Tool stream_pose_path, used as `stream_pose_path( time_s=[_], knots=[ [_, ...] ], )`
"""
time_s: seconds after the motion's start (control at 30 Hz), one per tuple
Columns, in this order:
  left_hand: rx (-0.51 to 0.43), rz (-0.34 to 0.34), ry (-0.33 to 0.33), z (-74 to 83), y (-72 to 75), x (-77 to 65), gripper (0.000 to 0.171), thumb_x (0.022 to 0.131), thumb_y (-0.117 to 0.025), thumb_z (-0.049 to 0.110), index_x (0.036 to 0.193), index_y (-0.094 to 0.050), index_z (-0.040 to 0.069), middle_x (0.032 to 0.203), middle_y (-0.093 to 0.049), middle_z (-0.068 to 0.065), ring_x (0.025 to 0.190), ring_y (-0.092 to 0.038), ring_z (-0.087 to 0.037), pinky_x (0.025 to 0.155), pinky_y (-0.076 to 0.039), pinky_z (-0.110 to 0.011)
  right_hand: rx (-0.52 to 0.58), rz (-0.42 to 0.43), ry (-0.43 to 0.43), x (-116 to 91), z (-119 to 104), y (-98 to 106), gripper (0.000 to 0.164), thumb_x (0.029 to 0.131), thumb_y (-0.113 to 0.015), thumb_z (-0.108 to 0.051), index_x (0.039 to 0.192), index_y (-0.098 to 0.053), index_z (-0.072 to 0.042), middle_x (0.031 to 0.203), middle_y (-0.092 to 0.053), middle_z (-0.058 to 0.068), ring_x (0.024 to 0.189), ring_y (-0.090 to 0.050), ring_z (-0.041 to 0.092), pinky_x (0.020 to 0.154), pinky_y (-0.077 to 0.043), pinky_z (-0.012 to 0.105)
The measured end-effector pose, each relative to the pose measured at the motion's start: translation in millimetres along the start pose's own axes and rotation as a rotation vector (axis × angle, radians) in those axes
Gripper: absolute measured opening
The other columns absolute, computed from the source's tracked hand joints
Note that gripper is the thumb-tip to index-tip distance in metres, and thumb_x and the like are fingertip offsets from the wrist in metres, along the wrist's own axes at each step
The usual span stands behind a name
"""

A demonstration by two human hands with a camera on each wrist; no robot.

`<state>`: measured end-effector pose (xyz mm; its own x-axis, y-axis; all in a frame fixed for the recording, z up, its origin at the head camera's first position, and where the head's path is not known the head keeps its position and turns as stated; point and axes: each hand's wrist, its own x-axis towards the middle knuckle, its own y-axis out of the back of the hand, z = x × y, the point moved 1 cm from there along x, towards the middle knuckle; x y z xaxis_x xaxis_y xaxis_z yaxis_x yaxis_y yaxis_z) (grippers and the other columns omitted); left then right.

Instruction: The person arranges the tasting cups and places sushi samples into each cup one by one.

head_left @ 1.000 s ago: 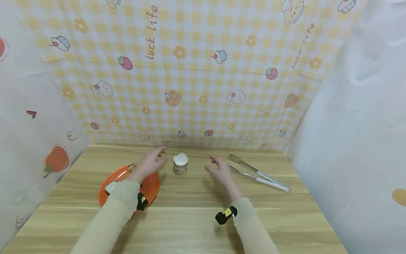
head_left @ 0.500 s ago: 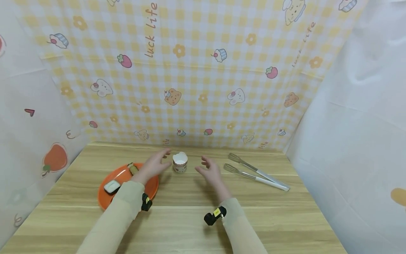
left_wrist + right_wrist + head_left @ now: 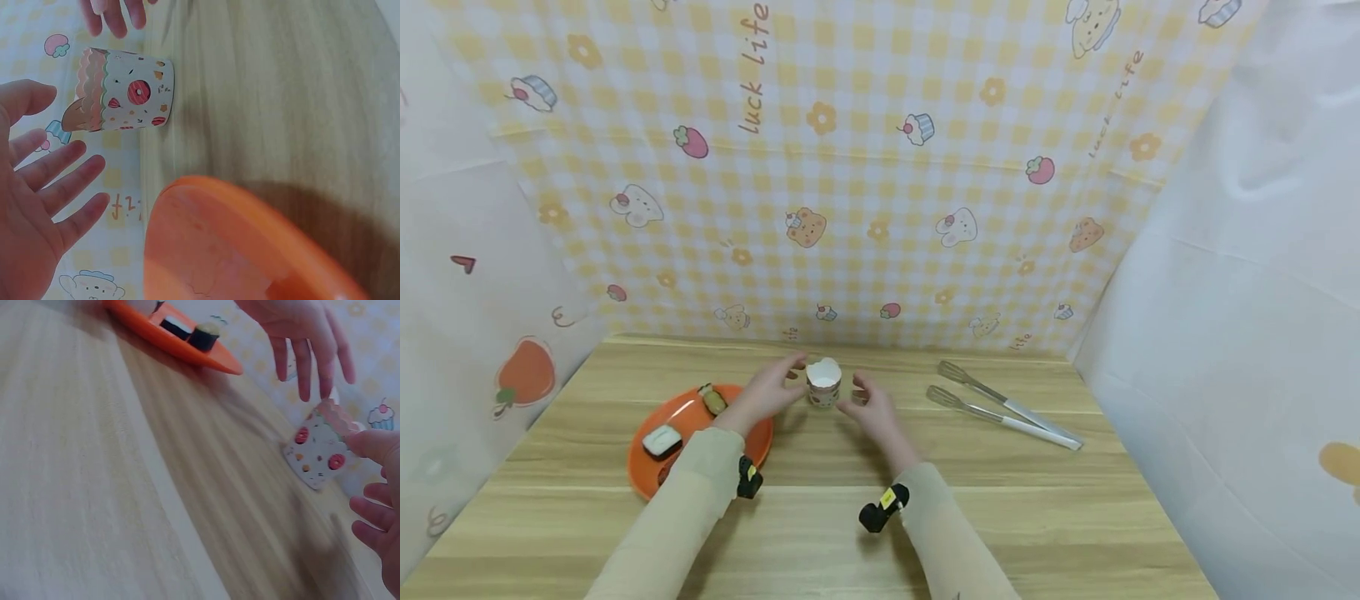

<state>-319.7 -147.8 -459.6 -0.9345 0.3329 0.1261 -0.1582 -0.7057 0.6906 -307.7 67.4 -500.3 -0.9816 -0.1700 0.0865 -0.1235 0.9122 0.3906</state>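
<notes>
A nested stack of paper baking cups (image 3: 823,392) with scalloped rims and doughnut prints stands upright near the back of the table. My left hand (image 3: 767,393) hovers at its left side, fingers spread and loosely bent. Close by on the right is my right hand (image 3: 874,412), its thumb and fingers parted. In the left wrist view a gap shows between the left hand (image 3: 37,212) and the cups (image 3: 131,90). The right wrist view has the right thumb overlapping the edge of the cups (image 3: 319,447); whether it touches, I cannot tell.
On the left, partly under my left forearm, lies an orange plate (image 3: 640,462) bearing a white-topped black sushi piece (image 3: 662,442), an olive-topped piece (image 3: 713,400) and a reddish piece (image 3: 664,473). Spread metal tongs (image 3: 1007,408) rest on the right. A checked cloth (image 3: 880,192) hangs behind.
My right hand has come left, away from the tongs and close to the cups. The left hand has shifted slightly right toward them, uncovering more of the plate. The cups stay put.
</notes>
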Motion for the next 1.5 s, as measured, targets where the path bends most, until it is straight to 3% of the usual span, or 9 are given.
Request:
stream_pose_path(
  time_s=[0.27,0.5,0.73,1.07,1.5],
  knots=[
    [-0.019,0.004,-0.001,-2.4,-1.2,1.2,0.062,0.091,-0.065,0.016,0.143,-0.037,-0.003,0.131,-0.051,-0.023,0.112,-0.053,-0.038,0.091,-0.049,-0.052,0.015,-0.024,0.018,5.2,-1.3,-14.3,0.07,0.084,-0.075,-0.015,0.143,-0.041,-0.001,0.139,-0.047,0.019,0.119,-0.052,0.035,0.096,-0.049,0.042],
    [-0.069,0.008,-0.031,-7.7,-12.7,3.2,0.063,0.091,-0.067,0.015,0.142,-0.036,-0.006,0.125,-0.054,-0.026,0.106,-0.057,-0.039,0.088,-0.052,-0.049,0.05,0.006,0.002,4.8,0.6,-23.7,0.07,0.084,-0.076,-0.012,0.143,-0.041,0.0,0.134,-0.052,0.019,0.116,-0.055,0.032,0.093,-0.051,0.036],
    [-0.105,0.043,-0.037,-9.4,-21.8,4.5,0.063,0.089,-0.069,0.01,0.142,-0.038,-0.005,0.119,-0.057,-0.025,0.102,-0.058,-0.038,0.087,-0.053,-0.047,0.102,0.048,0.069,6.2,3.8,-30.3,0.065,0.083,-0.074,-0.003,0.139,-0.043,0.006,0.124,-0.058,0.023,0.109,-0.06,0.032,0.087,-0.054,0.03],
    [-0.099,0.072,-0.019,-9.5,-29.2,5.6,0.057,0.092,-0.066,0.014,0.141,-0.041,-0.002,0.12,-0.058,-0.022,0.102,-0.059,-0.034,0.091,-0.05,-0.048,0.066,0.105,0.049,5.0,5.1,-31.8,0.059,0.084,-0.074,-0.006,0.137,-0.049,0.003,0.121,-0.06,0.02,0.107,-0.061,0.03,0.088,-0.054,0.032],
    [-0.115,0.103,-0.067,-9.2,-32.9,5.7,0.057,0.091,-0.068,0.016,0.139,-0.044,-0.002,0.122,-0.058,-0.02,0.109,-0.057,-0.035,0.096,-0.047,-0.049,0.093,0.137,0.073,4.5,5.4,-31.7,0.054,0.083,-0.075,-0.005,0.131,-0.052,0.005,0.119,-0.061,0.018,0.109,-0.06,0.029,0.09,-0.053,0.032]
  ],
)
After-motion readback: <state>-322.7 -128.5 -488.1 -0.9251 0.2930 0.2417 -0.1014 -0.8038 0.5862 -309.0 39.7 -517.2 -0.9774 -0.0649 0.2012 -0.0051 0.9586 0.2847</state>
